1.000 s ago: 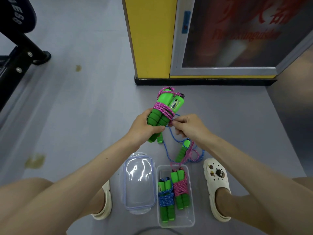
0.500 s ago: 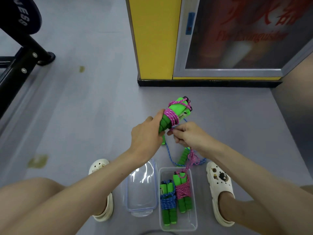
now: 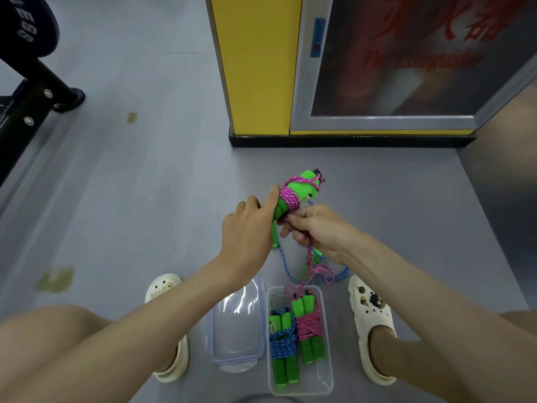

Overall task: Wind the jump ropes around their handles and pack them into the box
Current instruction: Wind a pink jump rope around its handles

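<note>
My left hand [image 3: 247, 237] grips a pair of green foam handles [image 3: 302, 189] with pink rope coiled round their middle. Just below the coils, my right hand [image 3: 315, 231] pinches the loose pink rope [image 3: 311, 271], which trails down toward the floor. A clear plastic box [image 3: 327, 385] stands between my feet and holds two wound ropes: a blue one [image 3: 283, 349] on the left and a pink one [image 3: 309, 325] on the right. An unwound blue rope [image 3: 286, 264] with green handles lies on the floor under my hands, partly hidden.
The box's clear lid [image 3: 238, 327] lies flat to the left of the box. White clogs [image 3: 373, 324] flank both. A yellow pillar [image 3: 255, 65] and a glass-fronted cabinet [image 3: 406, 59] stand ahead. Black gym equipment [image 3: 26, 91] occupies the far left.
The handle bundle has dropped lower and turned in my left hand, whose back now faces me. My right hand stays on the pink rope beneath the coils.
</note>
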The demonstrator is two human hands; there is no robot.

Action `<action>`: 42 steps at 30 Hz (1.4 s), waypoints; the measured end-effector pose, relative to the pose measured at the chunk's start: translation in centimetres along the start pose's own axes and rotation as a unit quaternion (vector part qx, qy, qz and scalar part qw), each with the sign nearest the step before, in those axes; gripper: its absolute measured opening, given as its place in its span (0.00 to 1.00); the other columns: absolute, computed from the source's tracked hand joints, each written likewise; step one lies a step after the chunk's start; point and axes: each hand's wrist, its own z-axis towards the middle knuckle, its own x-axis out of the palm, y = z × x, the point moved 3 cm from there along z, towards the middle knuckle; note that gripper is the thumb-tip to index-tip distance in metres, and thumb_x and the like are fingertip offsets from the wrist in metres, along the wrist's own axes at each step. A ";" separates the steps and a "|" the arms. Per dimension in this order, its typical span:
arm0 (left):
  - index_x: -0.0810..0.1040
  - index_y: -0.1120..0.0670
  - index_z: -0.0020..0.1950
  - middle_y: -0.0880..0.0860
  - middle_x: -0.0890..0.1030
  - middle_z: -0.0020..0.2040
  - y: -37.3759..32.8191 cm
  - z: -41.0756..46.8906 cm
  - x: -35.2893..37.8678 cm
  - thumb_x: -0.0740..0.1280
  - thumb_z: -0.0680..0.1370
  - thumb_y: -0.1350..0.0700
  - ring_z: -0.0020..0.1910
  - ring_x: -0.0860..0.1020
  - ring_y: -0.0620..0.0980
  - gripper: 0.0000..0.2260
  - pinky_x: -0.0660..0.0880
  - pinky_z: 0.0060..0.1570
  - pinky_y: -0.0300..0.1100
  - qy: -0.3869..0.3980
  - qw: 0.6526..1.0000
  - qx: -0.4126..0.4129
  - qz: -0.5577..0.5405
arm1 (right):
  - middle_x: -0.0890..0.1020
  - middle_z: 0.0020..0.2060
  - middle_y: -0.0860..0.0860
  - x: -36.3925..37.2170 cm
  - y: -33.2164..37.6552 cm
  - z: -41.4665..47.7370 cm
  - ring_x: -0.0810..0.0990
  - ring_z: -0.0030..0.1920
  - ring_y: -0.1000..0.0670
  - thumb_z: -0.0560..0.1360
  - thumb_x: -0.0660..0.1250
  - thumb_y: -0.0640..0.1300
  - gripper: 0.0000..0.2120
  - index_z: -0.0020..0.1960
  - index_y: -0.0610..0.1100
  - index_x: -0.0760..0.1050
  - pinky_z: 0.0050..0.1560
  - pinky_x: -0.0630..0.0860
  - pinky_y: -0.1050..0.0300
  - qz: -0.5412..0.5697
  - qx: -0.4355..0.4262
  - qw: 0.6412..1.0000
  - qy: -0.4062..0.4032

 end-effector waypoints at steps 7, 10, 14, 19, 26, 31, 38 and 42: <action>0.51 0.45 0.78 0.55 0.75 0.58 -0.3 0.0 1.3 0.69 0.71 0.59 0.51 0.72 0.56 0.41 0.67 0.43 0.43 0.004 0.996 0.049 -0.075 | 0.78 0.29 0.48 -0.5 -0.1 0.0 0.67 0.24 0.56 0.75 0.67 0.49 0.13 0.41 0.38 0.75 0.25 0.64 0.65 0.082 -0.003 0.996 -0.028; 0.50 0.42 0.78 0.54 0.71 0.61 -0.7 -0.1 1.6 0.69 0.72 0.56 0.56 0.69 0.55 0.41 0.65 0.45 0.41 0.044 0.990 0.058 -0.121 | 0.76 0.28 0.47 -1.3 -0.3 0.2 0.64 0.22 0.55 0.70 0.69 0.59 0.21 0.39 0.40 0.75 0.25 0.61 0.63 0.083 0.003 0.992 -0.096; 0.59 0.43 0.76 0.52 0.69 0.57 -0.4 0.9 1.0 0.73 0.72 0.46 0.58 0.70 0.50 0.36 0.72 0.57 0.43 0.150 0.922 -0.025 -0.357 | 0.72 0.23 0.49 -1.9 -0.4 0.4 0.62 0.20 0.56 0.75 0.64 0.57 0.20 0.36 0.41 0.72 0.22 0.60 0.65 0.073 0.005 0.992 -0.101; 0.74 0.52 0.66 0.50 0.80 0.47 1.3 1.6 -0.8 0.72 0.73 0.49 0.43 0.80 0.46 0.23 0.76 0.42 0.35 0.234 0.750 -0.200 -0.586 | 0.71 0.21 0.53 -1.1 -0.3 -0.1 0.62 0.22 0.56 0.76 0.59 0.56 0.20 0.42 0.38 0.72 0.27 0.62 0.64 0.072 -0.030 0.997 0.012; 0.74 0.59 0.62 0.59 0.83 0.50 1.2 0.5 -0.2 0.70 0.75 0.59 0.45 0.82 0.61 0.17 0.80 0.43 0.47 0.336 0.640 -0.208 -0.659 | 0.74 0.26 0.48 -1.0 -0.3 -0.3 0.66 0.23 0.54 0.69 0.64 0.59 0.26 0.46 0.35 0.76 0.27 0.67 0.63 0.052 -0.031 0.998 -0.007; 0.75 0.54 0.58 0.58 0.83 0.45 1.6 0.9 -0.2 0.72 0.73 0.61 0.38 0.82 0.58 0.14 0.79 0.41 0.47 0.289 0.703 -0.220 -0.612 | 0.74 0.27 0.47 -1.5 -0.8 -0.3 0.64 0.21 0.55 0.75 0.67 0.51 0.16 0.42 0.37 0.78 0.24 0.64 0.64 0.014 -0.020 0.998 -0.051; 0.74 0.50 0.57 0.57 0.82 0.47 2.2 1.4 -0.3 0.75 0.69 0.59 0.38 0.82 0.55 0.20 0.81 0.43 0.54 0.213 0.819 -0.176 -0.502 | 0.73 0.26 0.49 -1.8 -1.3 -0.1 0.65 0.21 0.57 0.78 0.64 0.41 0.09 0.43 0.39 0.80 0.24 0.63 0.65 -0.083 -0.015 0.994 -0.064; 0.72 0.44 0.62 0.49 0.82 0.48 2.2 1.4 -0.5 0.74 0.67 0.47 0.47 0.81 0.54 0.25 0.78 0.47 0.48 0.159 0.930 -0.121 -0.308 | 0.75 0.28 0.48 -1.1 -1.2 -0.1 0.70 0.27 0.54 0.79 0.63 0.44 0.12 0.40 0.40 0.79 0.30 0.68 0.64 -0.100 -0.022 0.993 -0.061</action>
